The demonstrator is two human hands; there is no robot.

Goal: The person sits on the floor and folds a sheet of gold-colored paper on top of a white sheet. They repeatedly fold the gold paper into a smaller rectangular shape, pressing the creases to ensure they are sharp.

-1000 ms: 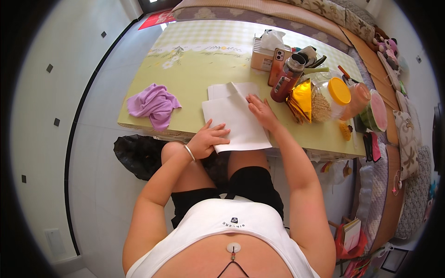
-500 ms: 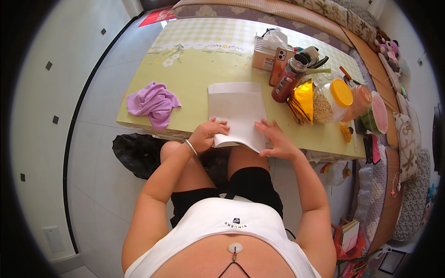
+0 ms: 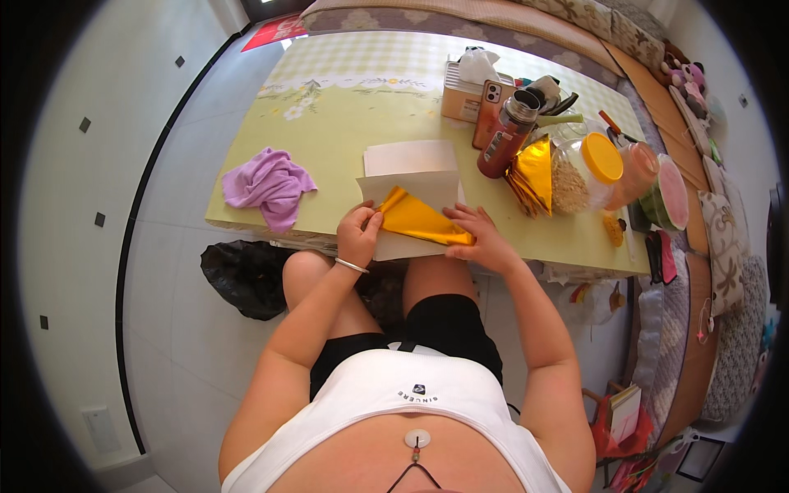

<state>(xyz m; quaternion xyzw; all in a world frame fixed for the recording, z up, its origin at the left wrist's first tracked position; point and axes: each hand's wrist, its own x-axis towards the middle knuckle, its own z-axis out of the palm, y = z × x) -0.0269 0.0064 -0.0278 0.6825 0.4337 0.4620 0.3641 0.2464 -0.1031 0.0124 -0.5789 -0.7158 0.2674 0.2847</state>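
White paper sheets lie at the near middle of the table. Their near part is lifted and folded over, showing a shiny gold foil side between my hands. My left hand pinches the left end of the fold between thumb and fingers. At the fold's right end, my right hand has its thumb on the near side and its fingers on the far side, with the gold corner between them. Beside the sheets on the left is a crumpled lilac cloth, touched by neither hand.
To the right stand a dark red bottle, a phone, a folded gold sheet, a yellow-lidded jar of oats and a cut watermelon. A tissue box is behind them. A black bag sits below the table's near edge.
The near part of the white sheet has been lifted and turned, so its gold side now shows. My left hand has closed on its left end; my right hand has taken its right end.
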